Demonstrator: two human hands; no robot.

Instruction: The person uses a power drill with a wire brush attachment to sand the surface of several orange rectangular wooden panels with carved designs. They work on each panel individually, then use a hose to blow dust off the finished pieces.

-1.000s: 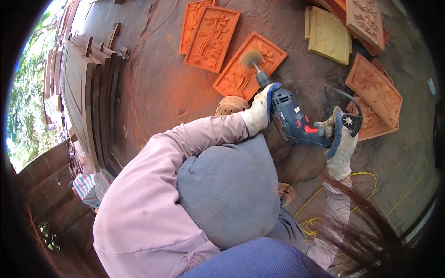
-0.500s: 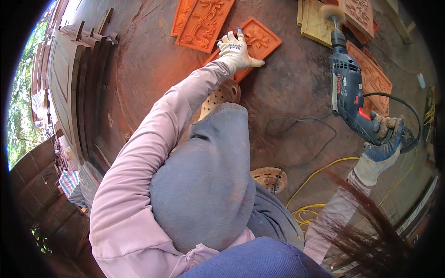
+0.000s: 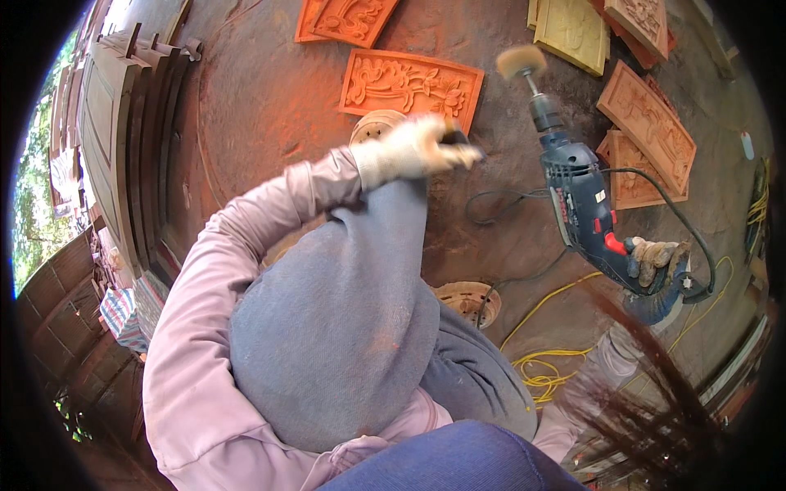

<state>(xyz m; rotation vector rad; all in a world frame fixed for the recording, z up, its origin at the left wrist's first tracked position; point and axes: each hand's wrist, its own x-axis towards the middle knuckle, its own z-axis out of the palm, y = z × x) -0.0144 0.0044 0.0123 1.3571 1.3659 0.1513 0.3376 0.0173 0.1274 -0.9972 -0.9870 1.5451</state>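
Observation:
My right hand (image 3: 659, 282), in a white glove with a dark blue palm, is wrapped round the handle of a dark blue power drill (image 3: 580, 192). A round tan brush or buffing wheel (image 3: 521, 62) is fixed in the drill's chuck and points to the far side, raised off the floor. My left hand (image 3: 417, 151), also gloved, is blurred, held over my knee with thumb and fingers apart and nothing visible in it. Just beyond it lies an orange carved wooden panel (image 3: 409, 86), its relief facing up.
More orange carved panels (image 3: 348, 18) lie at the far side. Yellowish panels (image 3: 573, 33) and brown carved panels (image 3: 651, 127) lie at the right. The drill's black cable (image 3: 679, 217) loops down, near a coiled yellow cable (image 3: 544, 372). Dark wooden boards (image 3: 115, 147) stand stacked at the left.
My left hand has come off the panel and back toward my knee. The panel has turned and now lies more crosswise. The drill has shifted left, its tip a little nearer.

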